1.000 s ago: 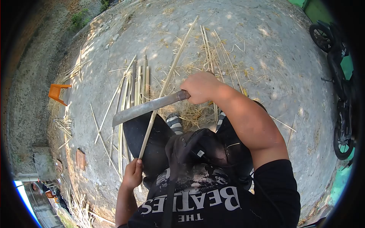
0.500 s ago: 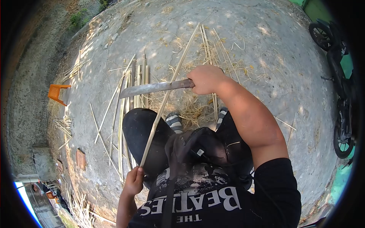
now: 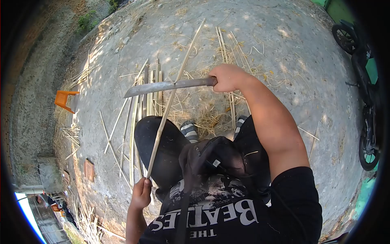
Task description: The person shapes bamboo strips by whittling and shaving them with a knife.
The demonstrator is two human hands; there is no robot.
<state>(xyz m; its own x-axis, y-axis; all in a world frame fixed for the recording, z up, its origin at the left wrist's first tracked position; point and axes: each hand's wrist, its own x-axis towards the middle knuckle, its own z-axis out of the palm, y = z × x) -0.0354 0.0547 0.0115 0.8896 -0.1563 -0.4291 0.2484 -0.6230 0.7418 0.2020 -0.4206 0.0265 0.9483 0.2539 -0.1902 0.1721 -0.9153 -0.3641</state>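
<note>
Has open concrete ground [image 3: 300,61] beyond the right hand's [image 3: 228,78] fingers, reaching toward a motorcycle [image 3: 359,73] at the far right edge. Has less room leftward, with loose strips [image 3: 160,89] ahead of the left hand's [image 3: 141,194] fingers. Grasps a split-bamboo strip [image 3: 185,61] by its near end in the left fingers, slanting it over the left thigh [image 3: 174,150]. Clenches a machete [image 3: 154,88] in the right fingers, across the strip. Could slip thighward if snagging on a knot, or wobble from one-ended support.

White letters on the black shirt [image 3: 243,225] read "THE BEATLES", upside down; a small white tag [image 3: 216,163] above is unreadable.
</note>
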